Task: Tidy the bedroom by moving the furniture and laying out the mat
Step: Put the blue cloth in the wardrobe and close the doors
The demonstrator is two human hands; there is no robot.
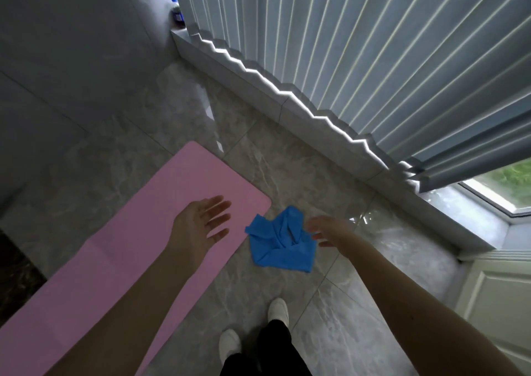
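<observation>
A pink mat (pixel 138 249) lies unrolled on the grey marble floor, running from the lower left up to the middle of the view. A crumpled blue cloth (pixel 280 242) lies on the floor just off the mat's right corner. My left hand (pixel 201 224) hovers over the mat's right edge, palm turned up, fingers spread and holding nothing. My right hand (pixel 330 230) reaches out beside the cloth's right edge with straight fingers and is slightly blurred. Neither hand grips anything.
A low stone sill (pixel 287 108) runs diagonally under grey vertical blinds (pixel 373 45). A window corner (pixel 502 191) shows at the right above a white panel (pixel 497 298). A small dark bottle (pixel 176 12) stands on the sill's far end. My white shoes (pixel 277 309) stand on the tiles below.
</observation>
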